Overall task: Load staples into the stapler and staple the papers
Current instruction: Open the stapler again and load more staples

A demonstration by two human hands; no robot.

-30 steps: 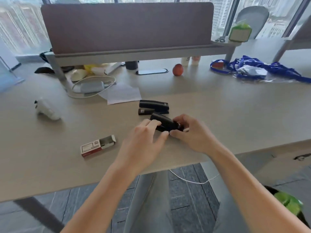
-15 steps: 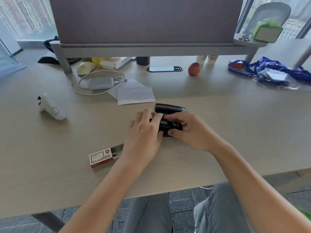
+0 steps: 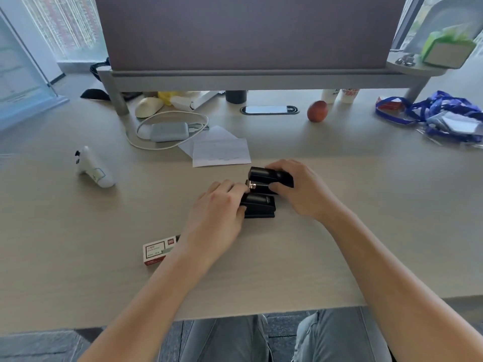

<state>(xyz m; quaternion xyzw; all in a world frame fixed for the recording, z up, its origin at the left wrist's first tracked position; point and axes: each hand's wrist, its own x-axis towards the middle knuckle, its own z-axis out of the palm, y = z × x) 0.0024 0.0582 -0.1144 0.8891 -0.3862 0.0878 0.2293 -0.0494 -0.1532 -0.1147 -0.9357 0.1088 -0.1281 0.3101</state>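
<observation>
Left hand (image 3: 218, 205) curled on near black plastic stapler (image 3: 258, 207); right hand (image 3: 300, 190) clamps far stapler (image 3: 270, 176), metal tip exposed. Both mid-desk (image 3: 339, 244), flat white papers (image 3: 220, 152) just behind, cardboard staple box (image 3: 159, 250) near-left.

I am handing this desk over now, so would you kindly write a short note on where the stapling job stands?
Left hand: holds the near stapler flat on the desk.
Right hand: grips the far stapler, which shows a metal part on its left end.
Staple box: on the desk left of the left forearm, its tray slid partly out.
Papers: lying beyond the staplers, untouched.
Done: both staplers in hand.
Left: whether staples are loaded cannot be told; stapling the papers remains.
</observation>
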